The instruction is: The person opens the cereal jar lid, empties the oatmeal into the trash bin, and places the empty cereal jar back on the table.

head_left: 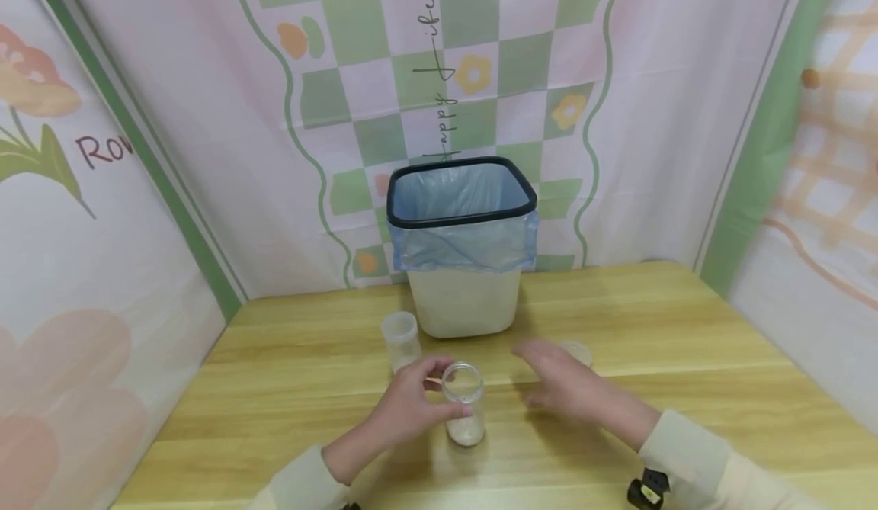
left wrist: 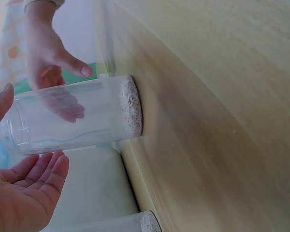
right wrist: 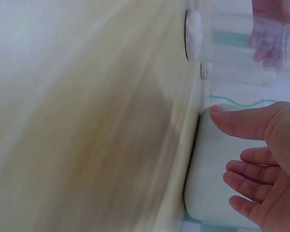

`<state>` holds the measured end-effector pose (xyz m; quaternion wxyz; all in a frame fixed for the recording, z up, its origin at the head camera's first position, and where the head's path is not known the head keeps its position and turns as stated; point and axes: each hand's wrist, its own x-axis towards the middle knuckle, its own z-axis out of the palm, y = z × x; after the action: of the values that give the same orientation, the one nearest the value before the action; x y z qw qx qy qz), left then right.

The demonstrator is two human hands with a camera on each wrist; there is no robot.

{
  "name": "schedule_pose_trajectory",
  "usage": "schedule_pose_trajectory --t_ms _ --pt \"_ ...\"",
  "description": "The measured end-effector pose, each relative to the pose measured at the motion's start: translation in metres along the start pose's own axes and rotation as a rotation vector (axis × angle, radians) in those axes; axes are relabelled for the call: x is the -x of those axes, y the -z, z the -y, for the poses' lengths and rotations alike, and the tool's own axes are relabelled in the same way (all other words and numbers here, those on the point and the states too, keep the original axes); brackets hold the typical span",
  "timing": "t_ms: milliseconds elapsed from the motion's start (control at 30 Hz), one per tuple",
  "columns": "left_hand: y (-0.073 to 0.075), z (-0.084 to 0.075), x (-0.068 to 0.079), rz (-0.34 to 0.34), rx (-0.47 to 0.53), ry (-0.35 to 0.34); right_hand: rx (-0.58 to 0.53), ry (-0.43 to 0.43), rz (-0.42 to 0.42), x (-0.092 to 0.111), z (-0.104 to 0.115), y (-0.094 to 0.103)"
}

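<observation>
A clear jar (head_left: 465,428) without a lid stands upright on the table, with a layer of pale, crumbly stuff at its bottom. My left hand (head_left: 418,397) holds it loosely near the neck, thumb at the front and fingers curved along the other side. To the right of the jar, my right hand (head_left: 565,384) hovers apart from it with its fingers spread and nothing in them. Just beyond that hand lies a clear round lid (head_left: 578,353), partly covered by it. A second jar (head_left: 401,332) with a whitish top stands behind my left hand, its lower part hidden.
At the back of the wooden table (head_left: 288,388) stands a white bin (head_left: 466,300) with a black rim and a blue bag liner (head_left: 459,247). Patterned curtains (head_left: 206,75) close off the back and sides.
</observation>
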<state>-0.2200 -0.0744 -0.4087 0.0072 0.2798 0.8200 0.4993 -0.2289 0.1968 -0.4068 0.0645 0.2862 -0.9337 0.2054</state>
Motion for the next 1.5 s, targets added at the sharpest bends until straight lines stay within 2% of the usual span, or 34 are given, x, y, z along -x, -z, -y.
schedule_pose_trajectory --t_ms 200,400,567,800,1133,1500 --pt "0.000 -0.001 -0.001 0.010 0.015 -0.003 -0.063 0.005 0.017 0.003 0.006 -0.007" --pt "0.002 -0.002 -0.002 0.028 0.006 -0.007 -0.069 0.018 0.017 0.005 0.011 -0.009" --pt "0.002 -0.003 -0.001 0.014 0.029 0.014 -0.072 -0.001 0.031 0.004 0.015 -0.006" --pt "0.000 -0.005 0.001 -0.009 0.153 0.045 -0.089 -0.009 0.061 0.002 0.019 0.003" --pt "-0.004 -0.003 0.003 -0.061 0.265 0.101 -0.099 0.079 0.077 -0.003 0.026 0.014" --pt "-0.011 -0.001 0.005 -0.047 0.370 0.090 -0.222 0.066 0.098 -0.007 0.038 0.015"
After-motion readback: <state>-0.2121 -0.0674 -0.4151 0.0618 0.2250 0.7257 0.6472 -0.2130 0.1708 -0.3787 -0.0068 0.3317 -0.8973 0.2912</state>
